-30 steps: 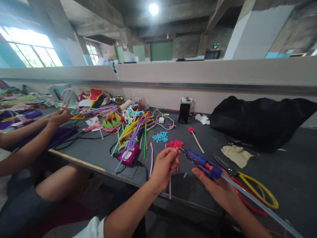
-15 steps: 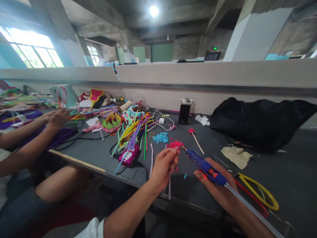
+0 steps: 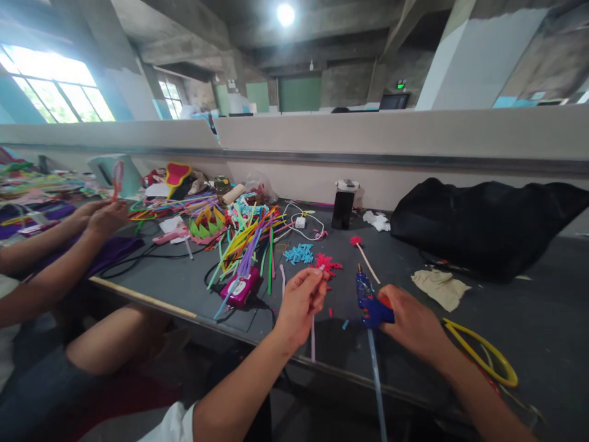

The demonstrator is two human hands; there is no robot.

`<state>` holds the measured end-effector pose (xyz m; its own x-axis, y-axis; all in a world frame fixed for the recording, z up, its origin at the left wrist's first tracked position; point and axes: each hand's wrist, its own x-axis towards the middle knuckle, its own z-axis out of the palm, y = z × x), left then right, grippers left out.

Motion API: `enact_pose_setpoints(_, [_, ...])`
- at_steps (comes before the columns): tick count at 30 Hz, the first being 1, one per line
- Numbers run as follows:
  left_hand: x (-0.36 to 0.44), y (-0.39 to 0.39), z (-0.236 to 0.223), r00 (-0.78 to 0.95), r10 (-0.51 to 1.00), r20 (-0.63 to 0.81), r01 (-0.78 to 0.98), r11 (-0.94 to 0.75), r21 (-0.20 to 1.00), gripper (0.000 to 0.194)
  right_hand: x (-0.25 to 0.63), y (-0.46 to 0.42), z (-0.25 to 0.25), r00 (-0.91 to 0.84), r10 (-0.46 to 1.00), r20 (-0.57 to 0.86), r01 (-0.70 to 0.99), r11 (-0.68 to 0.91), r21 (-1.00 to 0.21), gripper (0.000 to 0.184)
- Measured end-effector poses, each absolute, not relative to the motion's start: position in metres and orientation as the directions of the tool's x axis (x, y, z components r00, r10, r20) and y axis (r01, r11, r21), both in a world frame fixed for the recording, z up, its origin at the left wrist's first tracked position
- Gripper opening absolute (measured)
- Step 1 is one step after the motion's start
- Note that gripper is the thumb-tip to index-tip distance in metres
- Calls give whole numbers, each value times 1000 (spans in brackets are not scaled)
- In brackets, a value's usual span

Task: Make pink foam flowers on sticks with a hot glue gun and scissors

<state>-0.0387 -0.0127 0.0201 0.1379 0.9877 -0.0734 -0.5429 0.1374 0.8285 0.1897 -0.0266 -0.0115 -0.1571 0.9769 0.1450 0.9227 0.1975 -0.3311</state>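
My left hand (image 3: pixel 304 304) is closed in a pinch on a lilac pipe cleaner (image 3: pixel 313 341), whose lower end hangs below the fingers. Right beyond the fingertips are short red pieces (image 3: pixel 326 263); I cannot tell whether some are fixed to the pipe cleaner's tip. My right hand (image 3: pixel 407 319) grips a blue hot glue gun (image 3: pixel 370 304) with its nozzle pointing toward the back of the table. A long clear glue stick (image 3: pixel 376 374) trails from its rear past the table edge. A pile of short blue pieces (image 3: pixel 299 253) lies beyond my left hand.
A red-topped stem (image 3: pixel 365 258) lies beyond the glue gun. Cloth (image 3: pixel 440 288), yellow-handled scissors (image 3: pixel 483 356) and a black bag (image 3: pixel 478 227) are rightward. Left are a bundle of pipe cleaners (image 3: pixel 253 245), a magenta box (image 3: pixel 240 287) and a co-worker's hands (image 3: pixel 99 218).
My right hand has turned the glue gun away from my left fingertips, so its nozzle points to the back and its glue stick hangs toward me. My left hand has shifted slightly left.
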Motion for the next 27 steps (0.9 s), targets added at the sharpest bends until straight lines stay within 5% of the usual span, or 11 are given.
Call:
enact_pose_setpoints(11, [-40, -13, 23, 9, 1000, 29, -471, -21, 882, 29, 203, -23, -20, -258, 965, -37, 904, 228, -362, 22])
enact_pose_setpoints(18, [-37, -15, 22, 71, 997, 6, -471, 28, 882, 28, 177, -29, -4, -355, 898, 261, 867, 420, -268, 23])
enact_pose_setpoints(23, [-34, -16, 20, 109, 994, 6, -482, 47, 875, 28, 128, -25, -7, -608, 749, 262, 787, 612, 78, 25])
enact_pose_setpoints(27, [-33, -17, 21, 111, 994, -26, -494, 78, 866, 29, 109, -17, -15, -661, 719, 215, 750, 647, 141, 17])
